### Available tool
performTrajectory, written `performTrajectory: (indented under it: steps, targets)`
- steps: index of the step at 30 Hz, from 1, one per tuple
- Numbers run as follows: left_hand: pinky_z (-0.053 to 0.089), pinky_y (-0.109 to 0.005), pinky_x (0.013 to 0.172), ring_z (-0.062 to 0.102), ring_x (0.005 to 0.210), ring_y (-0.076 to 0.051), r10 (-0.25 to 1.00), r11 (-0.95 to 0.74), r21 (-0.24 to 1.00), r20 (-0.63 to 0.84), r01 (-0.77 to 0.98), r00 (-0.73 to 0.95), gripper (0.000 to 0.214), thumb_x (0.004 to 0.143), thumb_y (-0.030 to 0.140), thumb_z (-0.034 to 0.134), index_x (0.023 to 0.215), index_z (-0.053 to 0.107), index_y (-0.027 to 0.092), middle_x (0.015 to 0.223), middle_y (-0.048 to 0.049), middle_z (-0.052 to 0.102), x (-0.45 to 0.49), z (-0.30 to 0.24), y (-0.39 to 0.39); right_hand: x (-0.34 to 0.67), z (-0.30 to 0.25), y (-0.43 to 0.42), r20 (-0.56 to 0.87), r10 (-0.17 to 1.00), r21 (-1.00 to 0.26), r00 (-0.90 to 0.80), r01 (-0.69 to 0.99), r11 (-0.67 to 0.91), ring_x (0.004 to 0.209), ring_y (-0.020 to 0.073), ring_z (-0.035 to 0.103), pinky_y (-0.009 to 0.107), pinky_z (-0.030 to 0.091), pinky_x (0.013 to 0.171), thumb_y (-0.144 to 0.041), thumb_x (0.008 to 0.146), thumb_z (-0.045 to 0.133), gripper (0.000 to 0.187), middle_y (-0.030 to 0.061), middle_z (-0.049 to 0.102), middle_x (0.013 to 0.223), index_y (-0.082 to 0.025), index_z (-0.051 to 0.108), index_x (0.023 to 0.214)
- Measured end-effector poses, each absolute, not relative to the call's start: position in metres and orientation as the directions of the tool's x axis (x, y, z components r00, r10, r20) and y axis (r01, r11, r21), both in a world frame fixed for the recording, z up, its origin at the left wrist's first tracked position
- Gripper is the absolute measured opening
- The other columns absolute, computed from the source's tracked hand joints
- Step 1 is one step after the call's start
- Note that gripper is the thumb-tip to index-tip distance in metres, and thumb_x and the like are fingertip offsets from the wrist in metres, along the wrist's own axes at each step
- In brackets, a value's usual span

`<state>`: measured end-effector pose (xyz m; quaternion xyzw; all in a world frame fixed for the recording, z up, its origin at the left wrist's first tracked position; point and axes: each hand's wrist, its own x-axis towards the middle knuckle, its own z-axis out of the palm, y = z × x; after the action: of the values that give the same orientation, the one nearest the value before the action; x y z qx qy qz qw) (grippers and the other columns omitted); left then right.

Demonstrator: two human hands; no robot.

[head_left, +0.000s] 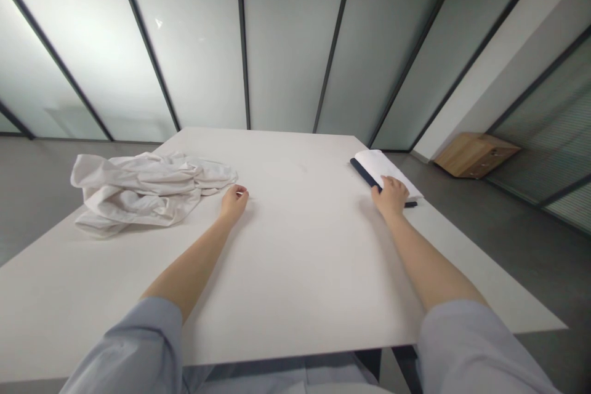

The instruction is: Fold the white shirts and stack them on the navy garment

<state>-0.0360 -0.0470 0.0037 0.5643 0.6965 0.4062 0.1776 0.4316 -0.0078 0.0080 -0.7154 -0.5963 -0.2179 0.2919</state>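
White cloth (143, 192) is lying crumpled in a loose heap at the left side of the pale table (295, 271), near the far edge. Just to the right of that heap, the left hand (234, 201) is being rested on the tabletop, the bare forearm being stretched forward and slightly rightward from a light blue sleeve (138, 345). Its fingers are being curled loosely inward toward the palm; nothing is being gripped by it, and the nearest fold of the cloth is lying just beside the fingertips, whether touching or not cannot be told.

Across a bare stretch of table, well apart from the left hand, the right arm is being extended forward from its own blue sleeve. The right hand (390, 194) is being laid palm-down, fingers spread flat, on the near end of a folded white garment (381, 167) that is resting on a dark blue flat board (364, 176) at the table's right edge. The garment is being pressed rather than grasped. Beyond the table, frosted glass panels are being shown, and a wooden box (475, 154) is sitting on the floor at the far right.
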Motion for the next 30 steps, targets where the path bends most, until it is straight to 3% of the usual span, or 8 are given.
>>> performTrajectory:
  steps: [5, 10, 19, 30]
  targets:
    - [0.046, -0.03, 0.078, 0.063, 0.086, -0.02, 0.965, 0.052, 0.663, 0.159, 0.747, -0.209, 0.022, 0.081, 0.027, 0.052, 0.097, 0.064, 0.017, 0.093, -0.0069, 0.069, -0.036, 0.001, -0.043, 0.379, -0.004, -0.012, 0.628, 0.778, -0.179, 0.01, 0.975, 0.132, 0.107, 0.0303, 0.05, 0.044, 0.035, 0.093, -0.026, 0.083, 0.047, 0.035, 0.0151, 0.061, 0.117, -0.015, 0.066, 0.111]
    - [0.047, -0.03, 0.083, 0.064, 0.093, -0.021, 0.976, 0.004, 0.621, 0.168, 0.784, -0.137, 0.027, 0.082, 0.026, 0.052, 0.103, 0.065, 0.016, 0.101, -0.0094, 0.069, -0.037, -0.003, -0.042, 0.339, -0.016, -0.023, 0.559, 0.821, -0.192, -0.12, 0.944, 0.268, 0.107, 0.0271, 0.052, 0.041, 0.036, 0.094, -0.023, 0.084, 0.047, 0.031, 0.0117, 0.064, 0.114, -0.017, 0.068, 0.106]
    - [0.047, -0.031, 0.085, 0.064, 0.094, -0.021, 0.979, -0.012, 0.606, 0.168, 0.795, -0.113, 0.029, 0.083, 0.028, 0.052, 0.106, 0.066, 0.017, 0.104, -0.0092, 0.07, -0.038, -0.002, -0.044, 0.342, -0.02, -0.031, 0.526, 0.845, -0.24, -0.099, 0.936, 0.259, 0.103, 0.0255, 0.056, 0.039, 0.041, 0.092, -0.022, 0.083, 0.049, 0.028, 0.0104, 0.066, 0.111, -0.018, 0.069, 0.102]
    - [0.047, -0.031, 0.088, 0.063, 0.099, -0.022, 0.982, -0.04, 0.526, 0.176, 0.85, -0.062, 0.031, 0.083, 0.028, 0.051, 0.108, 0.065, 0.016, 0.107, -0.0103, 0.07, -0.036, 0.004, -0.051, 0.337, -0.018, -0.033, 0.33, 0.912, -0.223, -0.243, 0.919, 0.325, 0.099, 0.0199, 0.058, 0.03, 0.041, 0.091, -0.022, 0.086, 0.051, 0.022, 0.0073, 0.066, 0.107, -0.019, 0.069, 0.099]
